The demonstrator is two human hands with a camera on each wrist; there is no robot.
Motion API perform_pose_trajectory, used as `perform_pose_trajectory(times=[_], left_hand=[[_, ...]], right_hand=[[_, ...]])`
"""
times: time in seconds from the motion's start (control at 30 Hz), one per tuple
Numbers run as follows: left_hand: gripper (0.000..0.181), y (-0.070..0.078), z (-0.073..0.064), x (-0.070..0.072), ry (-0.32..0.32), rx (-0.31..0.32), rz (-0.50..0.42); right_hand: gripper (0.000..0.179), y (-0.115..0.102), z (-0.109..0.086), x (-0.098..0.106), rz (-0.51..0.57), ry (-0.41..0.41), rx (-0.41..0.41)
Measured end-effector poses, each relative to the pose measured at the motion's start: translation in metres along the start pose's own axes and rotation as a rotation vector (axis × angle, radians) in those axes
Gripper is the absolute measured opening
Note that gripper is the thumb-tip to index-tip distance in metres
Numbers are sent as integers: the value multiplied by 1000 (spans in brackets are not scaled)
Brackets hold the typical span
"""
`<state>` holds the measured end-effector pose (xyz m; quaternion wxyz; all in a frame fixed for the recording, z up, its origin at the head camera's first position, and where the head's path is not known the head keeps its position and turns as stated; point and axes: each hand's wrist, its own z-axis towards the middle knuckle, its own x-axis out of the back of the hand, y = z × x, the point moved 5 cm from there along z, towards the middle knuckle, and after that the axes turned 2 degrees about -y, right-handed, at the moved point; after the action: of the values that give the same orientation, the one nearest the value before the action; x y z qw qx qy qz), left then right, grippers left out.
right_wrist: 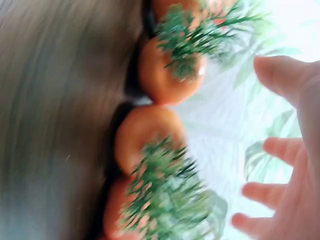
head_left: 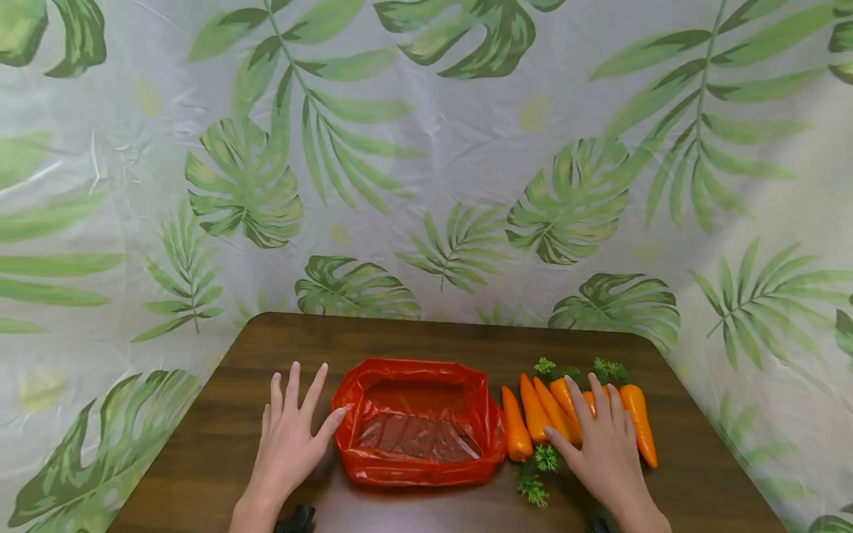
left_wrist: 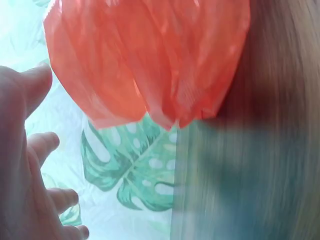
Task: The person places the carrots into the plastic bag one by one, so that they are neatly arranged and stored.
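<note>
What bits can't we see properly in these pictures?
- Head view: the middle carrots, partly covered by the right grip, so I can't count them surely.
- Head view: the black thing at lower left, cut off by the bottom edge.
- Left wrist view: the rest of the red bag, cut off by the top edge.
- Right wrist view: the grain of the table, blurred.

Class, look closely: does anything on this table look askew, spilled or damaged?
Nothing looks spilled or damaged. The carrots beside the red bag seem slightly askew, lying in mixed directions: in the head view the leftmost carrot points its tip away from the camera, the rightmost carrot toward it.
</note>
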<state>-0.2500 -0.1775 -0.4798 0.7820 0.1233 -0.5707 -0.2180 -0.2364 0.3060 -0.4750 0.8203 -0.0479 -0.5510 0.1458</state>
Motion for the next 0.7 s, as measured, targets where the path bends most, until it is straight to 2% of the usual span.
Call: perform_pose_trajectory(times=[0.23, 0.47, 0.7], left_hand=[[78, 8, 3, -2, -23, 5, -79], [73, 14, -2, -6, -36, 32, -293], [68, 18, -5, -11, 20, -34, -466]], right_hand=[[85, -14, -1, -2, 131, -42, 11], [77, -27, -1, -3, 209, -9, 24], [74, -47, -3, -1, 279, 7, 59]])
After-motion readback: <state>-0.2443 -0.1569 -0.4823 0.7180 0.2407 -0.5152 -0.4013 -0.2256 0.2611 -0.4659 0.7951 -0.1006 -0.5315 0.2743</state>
